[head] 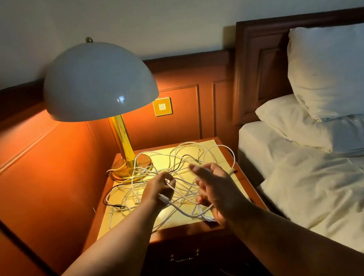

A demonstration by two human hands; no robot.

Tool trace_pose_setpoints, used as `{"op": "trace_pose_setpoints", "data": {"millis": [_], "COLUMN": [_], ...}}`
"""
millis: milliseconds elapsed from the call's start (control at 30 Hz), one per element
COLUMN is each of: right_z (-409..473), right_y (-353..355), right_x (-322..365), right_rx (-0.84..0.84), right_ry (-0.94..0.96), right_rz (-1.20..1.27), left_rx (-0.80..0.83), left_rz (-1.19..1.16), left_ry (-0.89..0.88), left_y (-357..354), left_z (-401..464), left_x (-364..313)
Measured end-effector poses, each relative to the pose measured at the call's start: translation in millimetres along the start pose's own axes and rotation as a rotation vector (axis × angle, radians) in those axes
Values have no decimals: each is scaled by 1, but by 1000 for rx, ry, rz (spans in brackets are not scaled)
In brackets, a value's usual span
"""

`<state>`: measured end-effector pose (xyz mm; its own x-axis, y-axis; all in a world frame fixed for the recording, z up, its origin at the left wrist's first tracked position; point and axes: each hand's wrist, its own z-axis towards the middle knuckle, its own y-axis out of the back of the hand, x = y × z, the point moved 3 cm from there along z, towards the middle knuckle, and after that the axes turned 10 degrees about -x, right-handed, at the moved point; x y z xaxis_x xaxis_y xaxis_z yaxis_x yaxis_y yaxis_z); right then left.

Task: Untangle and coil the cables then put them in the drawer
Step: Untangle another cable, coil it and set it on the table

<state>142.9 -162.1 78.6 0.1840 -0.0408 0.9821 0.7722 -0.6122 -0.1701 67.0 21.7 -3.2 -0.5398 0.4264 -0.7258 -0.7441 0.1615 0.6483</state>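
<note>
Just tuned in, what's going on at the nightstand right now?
A person is working on a tangle of white cables spread over the nightstand top, with a black cable mixed in. The left hand pinches one white cable near its plug. The right hand is blurred, with strands running beneath it; its grip is unclear. Nothing is coiled yet, and the drawer below is closed. A lit table lamp stands behind the cables.
</note>
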Motion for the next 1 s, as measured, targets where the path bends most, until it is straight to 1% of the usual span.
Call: {"op": "trace_pose_setpoints", "data": {"millis": [67, 133, 200, 267, 333, 400, 467, 567, 600, 733, 767, 833, 867, 900, 1000], "right_z": [1, -3, -8, -5, -1, 2, 3, 8, 10, 18, 19, 20, 19, 18, 13], "right_y": [-2, -5, -7, -7, -8, -6, -4, 0, 0, 7, 10, 14, 14, 13, 10], "right_x": [-9, -16, -17, -18, -17, -13, -11, -8, -7, 4, 8, 12, 13, 14, 8], "right_rx": [115, 212, 263, 236, 142, 34, -51, -124, -146, -325, -353, -354, -331, -310, -236], "right_ry": [-78, -199, -250, -170, -27, 88, 135, 145, 133, 22, 4, 22, 26, 23, -20], "right_rz": [-204, -410, -606, -692, -701, -650, -502, -229, -131, 262, 295, 219, 164, 133, 171], "left_rx": [-25, -51, -47, -45, -48, -35, -14, 7, 0, -44, -45, -36, -42, -59, -146], "left_rz": [8, 53, 101, 118, 104, 71, -6, -290, -331, -242, -184, -33, 5, 20, 14], "left_ry": [-18, -56, -74, -68, -53, -44, -15, 135, 173, 286, 295, 271, 255, 243, 197], "left_y": [4, 9, 11, 12, 12, 11, 10, 11, 13, 24, 26, 32, 34, 37, 45], "left_z": [2, 2, 1, 0, -2, -5, -7, -8, -7, -9, -9, -7, -6, -5, -1], "left_x": [3, 5, 9, 13, 15, 14, 13, 16, 18, 34, 40, 48, 50, 50, 42]}}
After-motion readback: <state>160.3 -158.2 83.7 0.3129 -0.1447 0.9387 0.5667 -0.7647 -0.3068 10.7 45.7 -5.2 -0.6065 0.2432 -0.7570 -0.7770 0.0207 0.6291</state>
